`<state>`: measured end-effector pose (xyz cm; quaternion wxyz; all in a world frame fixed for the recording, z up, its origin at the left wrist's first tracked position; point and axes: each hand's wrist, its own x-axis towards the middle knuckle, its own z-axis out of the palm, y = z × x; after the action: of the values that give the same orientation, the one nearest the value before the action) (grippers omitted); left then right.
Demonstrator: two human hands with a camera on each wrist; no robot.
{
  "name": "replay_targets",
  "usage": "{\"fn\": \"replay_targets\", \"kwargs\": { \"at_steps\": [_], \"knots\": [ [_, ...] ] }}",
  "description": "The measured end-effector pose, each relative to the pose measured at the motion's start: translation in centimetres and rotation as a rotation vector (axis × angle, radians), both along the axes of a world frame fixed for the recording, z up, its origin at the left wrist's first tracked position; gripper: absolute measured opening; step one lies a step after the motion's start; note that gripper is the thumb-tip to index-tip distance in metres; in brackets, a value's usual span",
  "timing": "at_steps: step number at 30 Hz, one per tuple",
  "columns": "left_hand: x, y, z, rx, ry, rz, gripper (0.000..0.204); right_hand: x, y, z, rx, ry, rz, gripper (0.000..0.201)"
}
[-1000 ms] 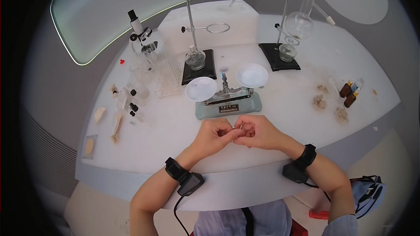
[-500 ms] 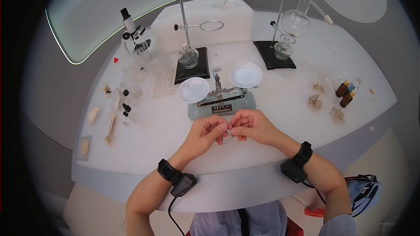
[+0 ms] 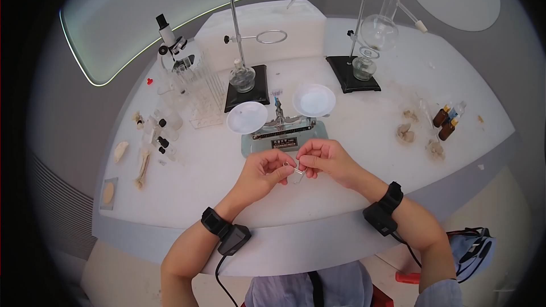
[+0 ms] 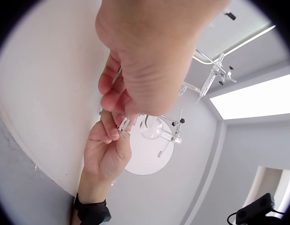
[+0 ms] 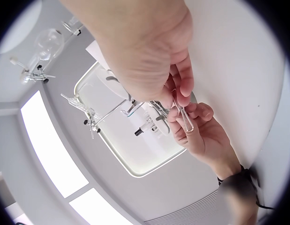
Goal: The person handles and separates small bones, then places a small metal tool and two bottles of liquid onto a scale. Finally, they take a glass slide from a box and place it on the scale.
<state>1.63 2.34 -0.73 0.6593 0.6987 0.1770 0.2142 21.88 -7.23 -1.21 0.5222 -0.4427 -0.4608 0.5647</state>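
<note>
Over the table in front of the balance, my left hand (image 3: 263, 175) and right hand (image 3: 329, 163) meet at the fingertips. Between them is a small shiny wire clip (image 3: 298, 174), pinched by thumb and fingers of both hands. In the right wrist view the clip (image 5: 187, 121) shows as a narrow bent-wire loop, lying across the fingers of the left hand (image 5: 207, 137). Part of it is hidden behind the fingers. A pale green balance (image 3: 311, 134) with two white pans stands just beyond the hands.
Behind the balance stand an iron stand with a ring (image 3: 272, 36) and a spirit lamp (image 3: 242, 79). A flask (image 3: 380, 33) hangs at the back right. Brown dropper bottles (image 3: 447, 131) are to the right; a microscope (image 3: 168, 37) and small bottles (image 3: 164, 142) to the left.
The hands have turned and their fingertips drawn slightly apart, so more of the clip shows between them. The whole head view has shifted a little, moving the scene left.
</note>
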Motion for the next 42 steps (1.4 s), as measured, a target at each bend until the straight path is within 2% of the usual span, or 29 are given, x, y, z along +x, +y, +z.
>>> {"fn": "replay_targets", "kwargs": {
  "at_steps": [13, 31, 33, 34, 36, 37, 42],
  "knots": [
    [-0.2, 0.0, -0.1, 0.095, -0.024, 0.107, 0.017, 0.0, -0.2, 0.2, -0.005, 0.064, 0.049, 0.027],
    [-0.1, 0.1, -0.4, 0.061, -0.034, 0.139, 0.025, -0.3, -0.3, 0.5, 0.0, -0.021, 0.077, 0.016],
    [-0.2, 0.1, -0.5, 0.058, -0.041, 0.179, 0.026, -0.3, -0.4, 0.9, -0.052, -0.087, 0.045, 0.014],
    [-0.1, 0.2, -0.6, 0.047, -0.042, 0.147, 0.023, -0.4, -0.3, 1.0, -0.043, -0.086, 0.09, 0.014],
    [-0.5, 0.2, -0.5, 0.038, -0.036, 0.17, 0.021, -0.5, -0.4, 0.8, -0.029, -0.094, 0.026, 0.012],
    [-0.5, 0.1, -0.5, 0.049, -0.028, 0.15, 0.02, -0.6, -0.4, 0.8, -0.026, -0.093, 0.07, 0.012],
    [-0.3, 0.2, -0.5, 0.053, -0.033, 0.144, 0.02, -0.8, -0.4, 1.0, -0.048, -0.09, -0.003, 0.013]
  ]
}}
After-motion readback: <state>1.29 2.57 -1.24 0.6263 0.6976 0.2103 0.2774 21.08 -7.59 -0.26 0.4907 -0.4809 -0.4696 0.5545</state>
